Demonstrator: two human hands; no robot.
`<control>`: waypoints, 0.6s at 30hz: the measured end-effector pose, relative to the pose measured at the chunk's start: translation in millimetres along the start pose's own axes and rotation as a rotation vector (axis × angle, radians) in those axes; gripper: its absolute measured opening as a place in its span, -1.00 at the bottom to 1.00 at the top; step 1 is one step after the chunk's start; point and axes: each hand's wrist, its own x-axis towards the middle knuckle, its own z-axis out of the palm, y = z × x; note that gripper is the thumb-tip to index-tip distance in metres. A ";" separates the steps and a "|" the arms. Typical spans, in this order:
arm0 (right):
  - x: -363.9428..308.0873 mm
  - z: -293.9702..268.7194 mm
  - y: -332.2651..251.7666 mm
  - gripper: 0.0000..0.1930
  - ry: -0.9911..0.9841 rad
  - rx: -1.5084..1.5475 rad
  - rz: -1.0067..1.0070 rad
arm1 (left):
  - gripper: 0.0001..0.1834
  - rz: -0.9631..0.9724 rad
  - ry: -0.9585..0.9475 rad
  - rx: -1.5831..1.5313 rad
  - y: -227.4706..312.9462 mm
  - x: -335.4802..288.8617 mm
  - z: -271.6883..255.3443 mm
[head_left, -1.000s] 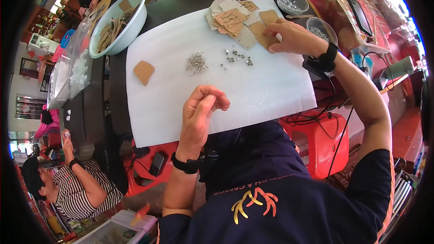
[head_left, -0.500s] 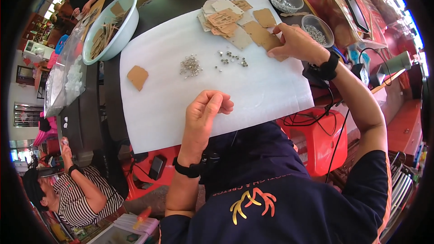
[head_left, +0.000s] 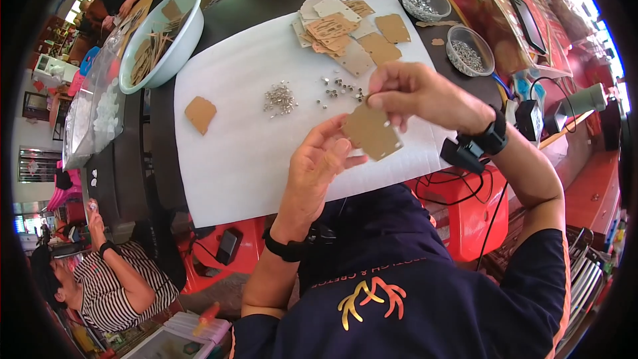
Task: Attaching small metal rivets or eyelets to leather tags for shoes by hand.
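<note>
A flat tan piece (head_left: pixel 374 134) with small holes along its edge, like leather or card, is raised above the white sheet (head_left: pixel 232 179). My right hand (head_left: pixel 428 98) pinches its upper right edge. Closed at its left edge is my left hand (head_left: pixel 316 165), the fingertips partly hidden behind it. Beyond the hands lies a heap of similar tan and whitish pieces (head_left: pixel 332 26). Small silver metal studs (head_left: pixel 280 98) form one cluster, with looser metal bits (head_left: pixel 340 84) to its right. A single tan piece (head_left: pixel 201 115) rests at the sheet's left.
Two clear tubs of metal bits (head_left: pixel 425 3) (head_left: pixel 470 51) stand at the far right. A pale blue basin (head_left: pixel 193 33) with tan scraps is at the left. Cables hang by a red stool (head_left: pixel 482 219). Two other people sit at the left.
My right hand has brought a tan piece from beside the heap toward me, over the near part of the sheet. My left hand has moved right and up to meet it.
</note>
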 end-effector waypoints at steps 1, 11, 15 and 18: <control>3.1 7.8 4.9 -0.86 -0.027 0.065 0.002 | -0.59 -0.078 -0.038 -0.084 -0.3 -0.5 -1.4; 66.6 -24.3 23.6 -0.67 0.443 -1.071 -0.286 | -0.64 -0.154 0.099 -0.095 8.6 -14.2 -12.9; 77.9 -23.6 24.2 -0.56 0.421 -1.253 -0.240 | -0.64 -0.146 0.102 -0.098 11.0 -14.0 -16.5; 86.3 -29.7 16.3 -0.49 0.310 -1.117 -0.085 | -0.64 -0.141 0.110 -0.094 10.7 -16.0 -17.7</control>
